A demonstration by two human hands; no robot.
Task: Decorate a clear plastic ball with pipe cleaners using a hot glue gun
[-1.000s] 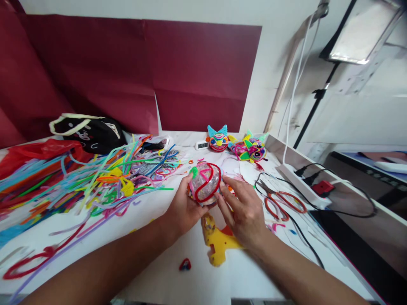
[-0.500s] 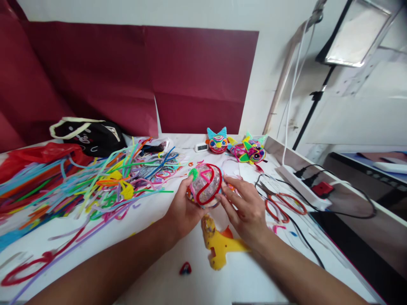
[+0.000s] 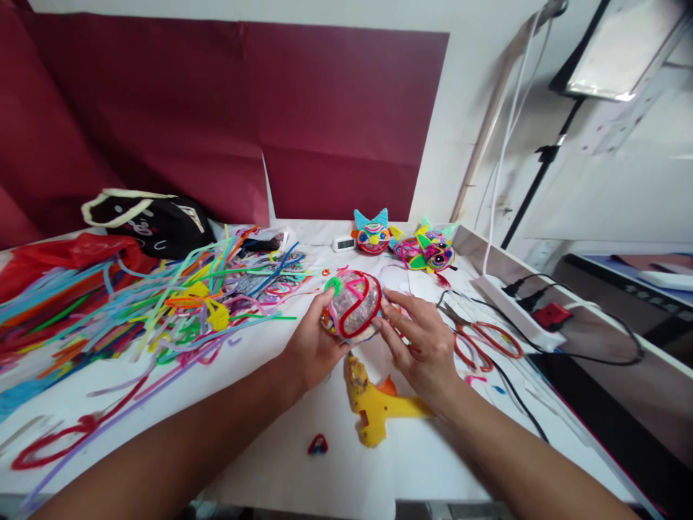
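Note:
Between my hands is a round clear ball [image 3: 362, 302] decorated with red, pink and green pipe cleaners. My left hand [image 3: 314, 339] wraps its left side and underside, the thumb near the green coil. My right hand [image 3: 419, 336] presses its fingertips against the ball's right edge, on or near the red pipe cleaner. Below the ball lies a yellow hot glue gun [image 3: 375, 412] with an orange trigger, its handle end running toward my right wrist. A small red-edged triangular piece [image 3: 317, 444] rests on the white table nearer to me.
Loose coloured pipe cleaners [image 3: 162, 310] heap on the left beside a black bag [image 3: 157, 224]. Finished pipe-cleaner figures [image 3: 372, 235] and a small digital clock [image 3: 343, 244] stand at the back. Orange-handled scissors [image 3: 495, 339], cables and a white power strip [image 3: 514, 314] lie right.
The view has shifted slightly, showing more of the table's front edge. The ball stays held in both hands, with little visible change in grip.

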